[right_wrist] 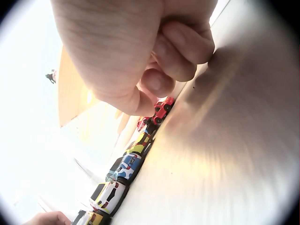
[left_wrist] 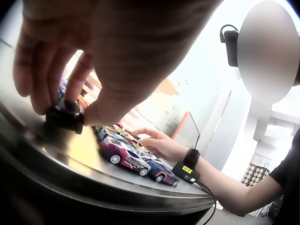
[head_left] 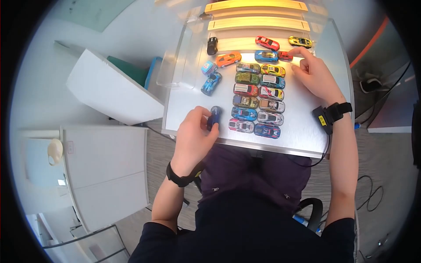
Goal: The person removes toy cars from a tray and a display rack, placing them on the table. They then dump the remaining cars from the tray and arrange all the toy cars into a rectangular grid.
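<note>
Near the table's front edge, my left hand (head_left: 195, 131) (left_wrist: 98, 61) pinches a dark blue toy car (head_left: 215, 115) (left_wrist: 65, 116) between thumb and fingers. My right hand (head_left: 316, 75) (right_wrist: 136, 51) hovers at the right of the rows, fingers bent and thumb apart from the index finger. Its index fingertip is close to a small red car (head_left: 285, 56) (right_wrist: 162, 108); whether they touch I cannot tell. That car stands right beside a blue car (head_left: 265, 56). Below them, two columns of cars lie side by side, from a yellow one (head_left: 272, 70) down to a dark blue-and-red one (head_left: 267, 131).
Loose at the left are an orange car (head_left: 228, 59), a light blue one (head_left: 209, 67) and a blue one (head_left: 211, 83). A black car (head_left: 212, 45), a red car (head_left: 267, 43) and a yellow car (head_left: 300, 42) stand farther back by wooden strips (head_left: 258, 23).
</note>
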Tool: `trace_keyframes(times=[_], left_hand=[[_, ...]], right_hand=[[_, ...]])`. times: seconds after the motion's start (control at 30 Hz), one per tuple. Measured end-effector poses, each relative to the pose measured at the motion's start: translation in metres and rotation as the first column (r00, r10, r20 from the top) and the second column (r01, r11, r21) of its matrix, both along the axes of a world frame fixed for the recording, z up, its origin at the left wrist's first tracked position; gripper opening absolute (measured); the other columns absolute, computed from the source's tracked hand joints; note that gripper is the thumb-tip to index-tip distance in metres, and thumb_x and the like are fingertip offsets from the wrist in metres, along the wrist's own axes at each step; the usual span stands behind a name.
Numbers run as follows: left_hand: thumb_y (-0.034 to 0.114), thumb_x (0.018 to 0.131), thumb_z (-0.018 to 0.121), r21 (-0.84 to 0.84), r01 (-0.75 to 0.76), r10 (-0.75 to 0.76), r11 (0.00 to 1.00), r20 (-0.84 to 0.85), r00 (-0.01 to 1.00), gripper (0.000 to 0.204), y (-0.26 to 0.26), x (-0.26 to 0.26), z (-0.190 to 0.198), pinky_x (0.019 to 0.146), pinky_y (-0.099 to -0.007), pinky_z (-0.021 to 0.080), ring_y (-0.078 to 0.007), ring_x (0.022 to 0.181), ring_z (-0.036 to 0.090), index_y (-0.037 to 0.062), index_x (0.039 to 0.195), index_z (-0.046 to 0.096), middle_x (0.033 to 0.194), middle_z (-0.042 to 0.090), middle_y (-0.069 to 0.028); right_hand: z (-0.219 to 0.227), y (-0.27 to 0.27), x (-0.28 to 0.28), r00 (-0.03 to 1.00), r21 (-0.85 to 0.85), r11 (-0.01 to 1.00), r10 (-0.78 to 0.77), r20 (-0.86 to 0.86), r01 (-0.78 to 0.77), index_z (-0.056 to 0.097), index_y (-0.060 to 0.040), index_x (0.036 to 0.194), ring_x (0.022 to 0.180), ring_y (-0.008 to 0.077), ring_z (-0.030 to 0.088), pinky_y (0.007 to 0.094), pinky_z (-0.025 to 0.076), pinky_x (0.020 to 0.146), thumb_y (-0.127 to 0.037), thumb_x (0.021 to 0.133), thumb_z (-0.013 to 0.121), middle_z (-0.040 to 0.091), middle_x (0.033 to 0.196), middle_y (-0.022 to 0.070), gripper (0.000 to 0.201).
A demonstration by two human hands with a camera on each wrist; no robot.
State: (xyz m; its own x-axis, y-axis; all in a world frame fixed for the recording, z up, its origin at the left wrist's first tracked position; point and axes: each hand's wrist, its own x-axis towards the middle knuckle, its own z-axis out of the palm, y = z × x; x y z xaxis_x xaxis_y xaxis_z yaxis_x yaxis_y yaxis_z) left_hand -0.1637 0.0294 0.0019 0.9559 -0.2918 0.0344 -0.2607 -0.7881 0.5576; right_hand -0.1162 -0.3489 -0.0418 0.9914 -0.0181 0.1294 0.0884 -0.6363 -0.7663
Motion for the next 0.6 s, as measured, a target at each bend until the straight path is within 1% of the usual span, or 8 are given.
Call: trace_keyframes(times=[0.03,0.07,0.17,0.27,0.37,0.47,0.6], left_hand=[[0.009,0.088,0.081,-0.031,-0.020,0.020,0.999,0.007,1.000,0.028,0.000,-0.003,-0.004,0.073,-0.0409,0.057,-0.0291,0.079,0.070,0.0034,0.110,0.065,0.088,0.067,-0.0129],[0.007,0.088,0.082,-0.068,-0.009,0.010,0.998,0.021,1.000,0.028,-0.001,-0.003,-0.006,0.073,-0.0404,0.057,-0.0293,0.079,0.070,0.0014,0.110,0.066,0.092,0.067,-0.0141],[0.003,0.090,0.080,-0.185,0.059,-0.051,0.981,0.048,0.998,0.026,-0.007,-0.002,-0.006,0.073,-0.0391,0.058,-0.0281,0.079,0.071,0.0002,0.112,0.068,0.098,0.068,-0.0146],[-0.001,0.094,0.079,-0.243,0.055,-0.061,0.969,-0.016,0.998,0.025,-0.002,0.002,-0.015,0.075,-0.0311,0.058,-0.0158,0.083,0.072,0.0001,0.118,0.070,0.109,0.072,-0.0090],[-0.003,0.095,0.078,-0.225,0.057,-0.063,0.973,-0.022,0.998,0.024,-0.001,0.003,-0.014,0.077,-0.0301,0.059,-0.0153,0.084,0.073,0.0003,0.117,0.071,0.107,0.073,-0.0087],[-0.003,0.092,0.078,-0.281,0.066,-0.073,0.957,-0.017,0.997,0.024,-0.003,0.002,-0.014,0.075,-0.0377,0.059,-0.0260,0.081,0.075,0.0004,0.115,0.070,0.106,0.072,-0.0146],[-0.003,0.092,0.077,-0.272,0.083,-0.085,0.959,0.006,0.996,0.023,-0.003,0.003,-0.015,0.075,-0.0379,0.059,-0.0262,0.082,0.075,0.0002,0.114,0.071,0.107,0.073,-0.0147]], right_hand=[[-0.001,0.000,0.000,1.000,0.006,1.000,0.005,0.000,-0.005,0.065,-0.0115,0.133,0.057,0.0089,0.036,0.0322,0.031,0.058,-0.010,0.104,0.066,0.036,0.062,-0.0048,0.029],[0.000,0.000,0.000,1.000,0.012,1.000,0.010,0.000,-0.010,0.065,-0.0114,0.133,0.058,0.0085,0.036,0.0320,0.031,0.058,-0.010,0.104,0.066,0.036,0.062,-0.0051,0.029],[0.002,0.000,0.000,1.000,0.018,1.000,0.011,-0.028,-0.011,0.064,-0.0112,0.133,0.059,0.0074,0.036,0.0313,0.031,0.058,-0.009,0.104,0.065,0.035,0.063,-0.0059,0.029],[0.000,-0.002,0.001,0.999,0.006,1.000,0.000,-0.035,0.000,0.065,-0.0117,0.133,0.055,0.0151,0.043,0.0364,0.036,0.059,-0.015,0.102,0.067,0.043,0.059,0.0013,0.031],[0.001,-0.001,0.000,1.000,0.033,0.999,0.003,-0.031,-0.002,0.064,-0.0115,0.133,0.056,0.0141,0.042,0.0358,0.036,0.059,-0.014,0.103,0.066,0.042,0.060,0.0003,0.031],[0.004,-0.001,0.000,0.999,0.032,0.999,-0.004,-0.041,0.005,0.064,-0.0113,0.133,0.056,0.0130,0.042,0.0351,0.036,0.059,-0.014,0.103,0.066,0.043,0.060,-0.0005,0.031],[0.004,-0.001,0.000,0.999,0.037,0.999,-0.003,-0.047,0.005,0.064,-0.0110,0.133,0.056,0.0125,0.042,0.0346,0.036,0.059,-0.014,0.103,0.066,0.043,0.060,-0.0010,0.031]])
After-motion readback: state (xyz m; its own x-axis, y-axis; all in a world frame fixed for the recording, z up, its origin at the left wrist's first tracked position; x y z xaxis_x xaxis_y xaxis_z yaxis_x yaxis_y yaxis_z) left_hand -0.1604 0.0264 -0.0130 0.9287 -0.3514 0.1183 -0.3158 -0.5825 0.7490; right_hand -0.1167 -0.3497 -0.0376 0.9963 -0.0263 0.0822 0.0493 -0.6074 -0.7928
